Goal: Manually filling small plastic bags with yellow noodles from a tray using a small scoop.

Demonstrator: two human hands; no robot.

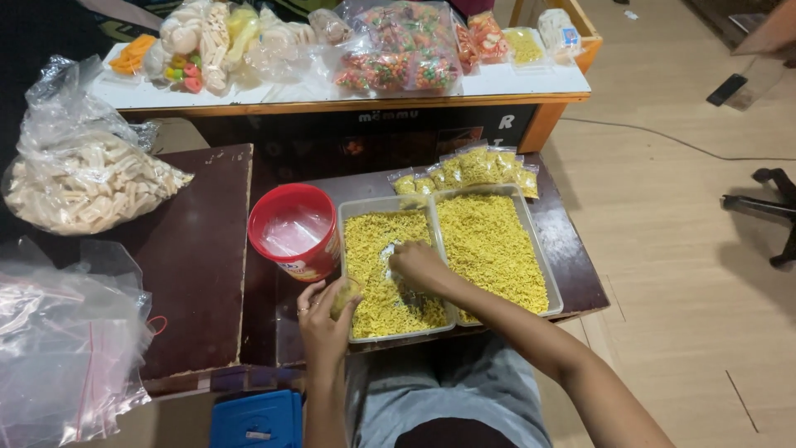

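Right hand (417,264) digs clenched into the tray (358,207) of yellow noodles (371,241), left hand (323,319) grips a small filled bag (345,296).

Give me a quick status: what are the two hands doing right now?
Left hand has a grip on a small bag partly filled with yellow snack. Right hand down in the left tray, scooping. Red tub stands beside it, not blocking.

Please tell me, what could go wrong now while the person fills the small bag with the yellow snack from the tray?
1. The left hand holds the small bag beside the left tray, so snack from the right hand may fall on the dark table.
2. The left tray's front edge sits near the table edge; pressing there might tip it.
3. The open red tub stands close and could be knocked.
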